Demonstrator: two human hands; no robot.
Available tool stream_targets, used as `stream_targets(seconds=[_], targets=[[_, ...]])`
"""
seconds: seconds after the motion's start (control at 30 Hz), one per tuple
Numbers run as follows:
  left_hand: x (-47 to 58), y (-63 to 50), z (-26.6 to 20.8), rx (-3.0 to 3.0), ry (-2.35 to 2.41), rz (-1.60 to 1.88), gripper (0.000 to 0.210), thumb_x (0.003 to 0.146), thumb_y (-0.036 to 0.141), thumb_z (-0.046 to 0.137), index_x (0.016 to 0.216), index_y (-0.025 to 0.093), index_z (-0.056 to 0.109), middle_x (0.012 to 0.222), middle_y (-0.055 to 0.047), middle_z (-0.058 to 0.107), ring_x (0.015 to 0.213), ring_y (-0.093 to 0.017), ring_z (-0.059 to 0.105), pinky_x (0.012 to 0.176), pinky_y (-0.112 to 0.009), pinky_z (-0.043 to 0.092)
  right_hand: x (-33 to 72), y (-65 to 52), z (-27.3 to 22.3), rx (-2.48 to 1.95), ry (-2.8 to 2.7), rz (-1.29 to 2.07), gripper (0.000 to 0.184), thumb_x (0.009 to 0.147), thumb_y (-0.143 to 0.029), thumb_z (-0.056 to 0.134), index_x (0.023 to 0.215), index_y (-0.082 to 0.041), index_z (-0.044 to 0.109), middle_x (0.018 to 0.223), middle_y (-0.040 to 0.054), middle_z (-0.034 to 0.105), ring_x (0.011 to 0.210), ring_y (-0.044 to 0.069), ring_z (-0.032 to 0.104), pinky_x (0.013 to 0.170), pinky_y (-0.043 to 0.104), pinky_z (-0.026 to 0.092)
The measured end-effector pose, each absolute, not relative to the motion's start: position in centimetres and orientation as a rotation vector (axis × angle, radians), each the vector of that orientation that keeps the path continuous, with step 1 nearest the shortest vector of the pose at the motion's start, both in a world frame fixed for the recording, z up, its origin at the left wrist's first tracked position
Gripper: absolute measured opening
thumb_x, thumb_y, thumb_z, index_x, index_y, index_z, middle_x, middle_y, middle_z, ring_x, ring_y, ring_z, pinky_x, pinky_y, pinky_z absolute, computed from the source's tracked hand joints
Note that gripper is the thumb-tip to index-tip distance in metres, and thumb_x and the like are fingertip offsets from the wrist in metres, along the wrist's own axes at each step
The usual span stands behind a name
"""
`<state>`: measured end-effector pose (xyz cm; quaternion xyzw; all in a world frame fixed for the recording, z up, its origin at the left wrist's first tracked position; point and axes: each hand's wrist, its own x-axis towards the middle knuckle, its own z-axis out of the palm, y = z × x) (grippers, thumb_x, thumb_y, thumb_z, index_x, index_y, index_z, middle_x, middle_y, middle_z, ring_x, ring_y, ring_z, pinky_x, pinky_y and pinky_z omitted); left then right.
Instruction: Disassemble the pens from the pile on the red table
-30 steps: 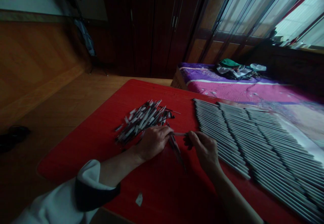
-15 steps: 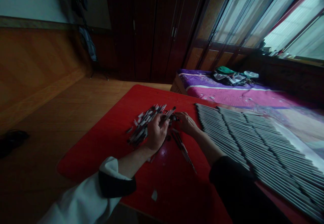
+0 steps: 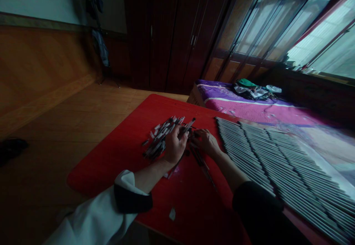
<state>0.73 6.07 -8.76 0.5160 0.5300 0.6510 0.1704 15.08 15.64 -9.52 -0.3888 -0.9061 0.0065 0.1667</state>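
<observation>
My left hand (image 3: 176, 147) is closed round a slim pen-like stick (image 3: 190, 124), whose dark end points up and away from me. Just to its right, my right hand (image 3: 207, 142) has its fingers bent together near small dark bits at the stick's side; what they pinch is too dim to make out. A loose heap of short pale and dark pen-like pieces (image 3: 159, 139) lies on the red table, left of and behind my left hand. Several thin dark sticks (image 3: 203, 165) rest beneath and in front of my right hand.
Long rows of grey pen-like sticks (image 3: 249, 152) line the right side of the red table (image 3: 111, 160). A white scrap (image 3: 172, 214) lies near the front edge. Beyond stands a bed (image 3: 222, 93) with a heap of cloth and bags (image 3: 252, 89).
The view has shifted slightly, so everything sits a little lower and mostly further right. My right hand's fingers have dipped a little; my left hand still grips the stick.
</observation>
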Motion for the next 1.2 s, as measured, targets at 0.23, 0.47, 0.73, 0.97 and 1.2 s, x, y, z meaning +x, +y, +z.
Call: stream_targets(seconds=[0.23,0.47,0.73,0.97,1.2], targets=[[0.7,6.2,-8.9,1.455,1.526,1.865,0.012,0.079,0.017,0.051,0.091,0.017,0.055,0.082,-0.006,0.067,0.079,-0.019,0.064,0.070,-0.033,0.051,14.2,15.5,-8.9,-1.204,-2.599,-0.063,0.019,0.079,-0.030,0.054,0.087,-0.016,0.065,0.086,0.0066,0.064,0.085,0.017,0.055,0.072,0.024,0.040],[0.6,6.3,-8.9,1.441,1.508,1.873,0.009,0.078,0.019,0.052,0.087,0.017,0.055,0.080,-0.006,0.067,0.075,-0.018,0.064,0.068,-0.031,0.051,13.4,15.7,-7.6,-1.169,-2.749,-0.117,0.014,0.077,-0.024,0.053,0.076,-0.016,0.064,0.080,0.0072,0.065,0.085,0.019,0.056,0.061,0.023,0.037],[0.5,6.4,-8.9,1.419,1.509,1.849,0.009,0.078,0.019,0.052,0.087,0.016,0.054,0.080,-0.006,0.066,0.073,-0.017,0.064,0.066,-0.029,0.051,13.5,17.0,-7.5,-1.201,-2.755,-0.002,0.019,0.074,-0.017,0.053,0.086,-0.014,0.067,0.082,0.0076,0.065,0.081,0.017,0.056,0.065,0.023,0.039],[0.6,6.3,-8.8,1.425,1.501,1.860,0.008,0.078,0.017,0.052,0.086,0.017,0.054,0.076,-0.005,0.066,0.071,-0.016,0.064,0.066,-0.029,0.051,14.0,15.4,-7.7,-1.168,-2.712,-0.181,0.016,0.080,-0.023,0.052,0.078,-0.019,0.067,0.084,0.0083,0.060,0.086,0.020,0.049,0.062,0.025,0.038],[0.6,6.3,-8.8,1.443,1.529,1.856,0.008,0.078,0.018,0.053,0.086,0.017,0.055,0.080,-0.005,0.066,0.075,-0.016,0.063,0.068,-0.028,0.050,13.9,14.2,-6.6,-1.221,-2.749,-0.307,0.016,0.079,-0.015,0.048,0.086,-0.015,0.063,0.079,0.0094,0.063,0.077,0.020,0.054,0.058,0.026,0.033]])
